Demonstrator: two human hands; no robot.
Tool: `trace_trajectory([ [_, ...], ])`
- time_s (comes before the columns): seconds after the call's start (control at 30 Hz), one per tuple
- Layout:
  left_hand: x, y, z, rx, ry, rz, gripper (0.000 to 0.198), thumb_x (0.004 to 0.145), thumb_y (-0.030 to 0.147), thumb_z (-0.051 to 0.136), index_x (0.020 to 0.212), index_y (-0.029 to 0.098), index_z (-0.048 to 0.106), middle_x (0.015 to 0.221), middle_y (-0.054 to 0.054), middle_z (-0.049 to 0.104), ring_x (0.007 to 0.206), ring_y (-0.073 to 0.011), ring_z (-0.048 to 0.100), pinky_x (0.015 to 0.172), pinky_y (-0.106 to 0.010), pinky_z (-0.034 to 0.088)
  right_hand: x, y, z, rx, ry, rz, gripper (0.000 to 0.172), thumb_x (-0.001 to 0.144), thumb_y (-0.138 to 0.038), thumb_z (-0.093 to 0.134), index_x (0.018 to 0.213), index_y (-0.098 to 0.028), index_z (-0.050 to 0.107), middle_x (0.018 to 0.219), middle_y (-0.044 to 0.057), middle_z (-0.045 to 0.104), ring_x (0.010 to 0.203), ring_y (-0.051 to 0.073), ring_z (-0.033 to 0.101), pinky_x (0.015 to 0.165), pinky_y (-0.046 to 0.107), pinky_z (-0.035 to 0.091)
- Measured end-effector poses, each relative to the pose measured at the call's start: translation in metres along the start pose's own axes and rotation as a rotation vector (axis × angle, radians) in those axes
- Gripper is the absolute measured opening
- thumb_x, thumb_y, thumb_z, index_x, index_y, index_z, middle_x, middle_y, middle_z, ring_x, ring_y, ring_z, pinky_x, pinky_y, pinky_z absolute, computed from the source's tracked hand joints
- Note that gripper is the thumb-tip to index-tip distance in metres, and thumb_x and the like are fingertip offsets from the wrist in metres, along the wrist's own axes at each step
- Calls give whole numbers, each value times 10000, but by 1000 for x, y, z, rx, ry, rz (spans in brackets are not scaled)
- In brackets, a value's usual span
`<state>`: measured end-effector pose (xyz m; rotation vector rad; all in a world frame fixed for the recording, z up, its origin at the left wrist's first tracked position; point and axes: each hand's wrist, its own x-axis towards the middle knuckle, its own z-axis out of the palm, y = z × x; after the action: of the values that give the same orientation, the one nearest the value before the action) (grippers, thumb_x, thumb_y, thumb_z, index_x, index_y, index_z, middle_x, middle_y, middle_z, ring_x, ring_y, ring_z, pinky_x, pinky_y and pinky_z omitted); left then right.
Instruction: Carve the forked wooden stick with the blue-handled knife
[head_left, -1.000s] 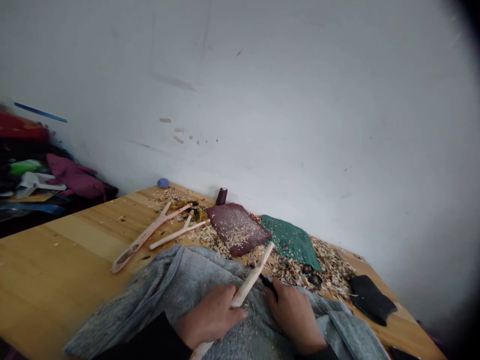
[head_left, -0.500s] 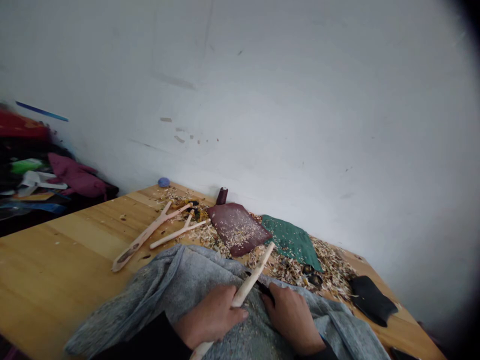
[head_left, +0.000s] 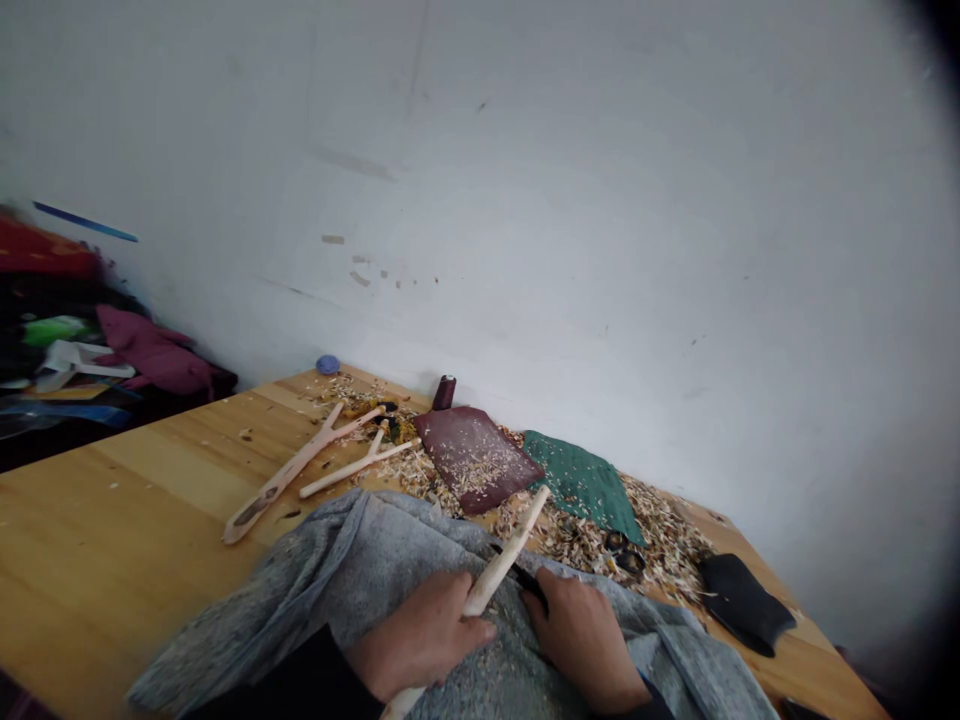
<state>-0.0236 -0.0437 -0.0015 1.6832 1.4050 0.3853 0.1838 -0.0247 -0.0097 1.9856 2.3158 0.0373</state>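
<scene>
A pale peeled stick (head_left: 508,555) slants up and to the right, with my left hand (head_left: 429,628) wrapped round its lower part. My right hand (head_left: 581,630) is closed on the dark handle of a knife (head_left: 525,577), whose blade lies against or just behind the stick. Beneath both hands spreads a grey cloth (head_left: 405,550), sprinkled with small shavings.
Two forked sticks (head_left: 289,470) (head_left: 352,468) lie on the wooden table (head_left: 150,500). Wood shavings (head_left: 667,530) surround a maroon sheet (head_left: 480,455) and a green sheet (head_left: 581,485) by the wall. A black piece (head_left: 742,600) lies right; a thread spool (head_left: 444,392) stands behind.
</scene>
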Motion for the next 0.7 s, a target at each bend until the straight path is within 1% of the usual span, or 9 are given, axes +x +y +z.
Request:
trace_trajectory([
  [0.17, 1, -2, 2, -1, 9, 9, 188, 827, 374, 538, 789, 216, 444, 786, 27, 540, 431, -59, 481, 343, -184, 335, 1, 1, 3, 1, 14, 1, 260, 999, -333, 474, 1013, -226, 712, 933, 83, 770, 886, 272, 734, 700, 312, 460],
  [0.43, 1, -1, 0, -2, 8, 25, 169, 831, 350, 535, 783, 219, 440, 758, 20, 543, 436, -69, 495, 348, -189, 337, -1, -1, -2, 2, 0, 4, 245, 997, -318, 476, 998, -229, 705, 925, 74, 773, 887, 274, 736, 701, 311, 462],
  [0.63, -1, 1, -1, 12, 3, 15, 187, 831, 371, 523, 774, 226, 419, 758, 21, 545, 428, -76, 487, 349, -204, 342, 0, 0, 1, -3, 6, -3, 253, 1004, -332, 468, 1009, -231, 699, 945, 74, 772, 900, 260, 734, 716, 301, 457],
  [0.7, -2, 2, -2, 19, 1, 44, 191, 837, 379, 511, 773, 230, 411, 772, 15, 549, 434, -79, 495, 355, -209, 343, 1, 0, 1, -4, -2, -1, 250, 1002, -331, 470, 1008, -230, 698, 946, 75, 772, 900, 257, 733, 719, 300, 455],
])
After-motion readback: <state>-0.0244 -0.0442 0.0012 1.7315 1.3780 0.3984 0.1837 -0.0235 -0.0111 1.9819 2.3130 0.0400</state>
